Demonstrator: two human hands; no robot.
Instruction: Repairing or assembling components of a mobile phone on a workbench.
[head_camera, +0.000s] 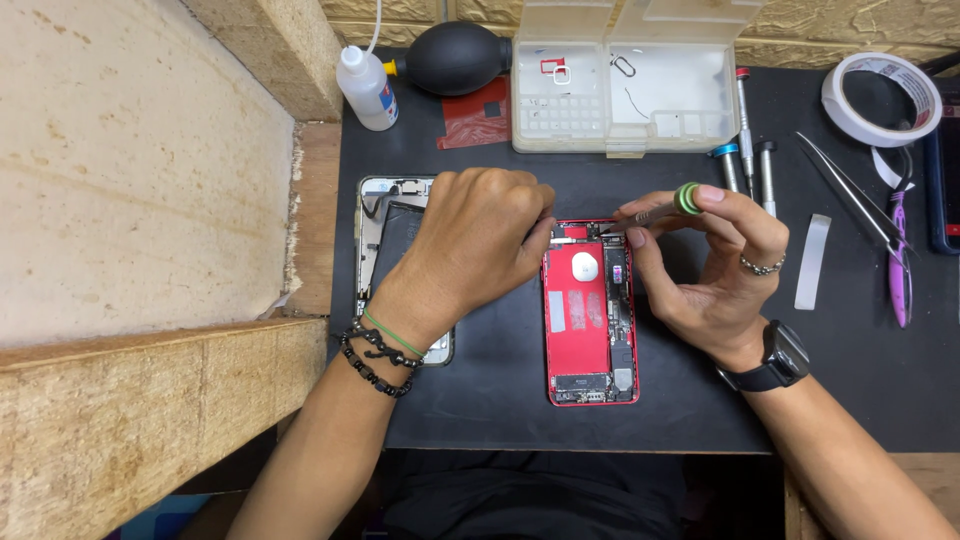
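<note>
The right hand (715, 265) pinches a thin metal screwdriver with a green ringed cap (662, 210), its grip narrow around the shaft. The tip meets the top edge of an opened red phone shell (590, 312) lying just below the grip on the black matte surface (500, 370). The left hand (480, 245) presses that shell's upper left corner, fingers curled, holding nothing. Under its wrist lies a detached screen panel (385, 230). Beyond the grip stand a clear plastic parts box (625, 80), a black rubber blower (455, 55) and a white squeeze bottle (367, 88). Rough chipboard walls (140, 170) rise to the left.
</note>
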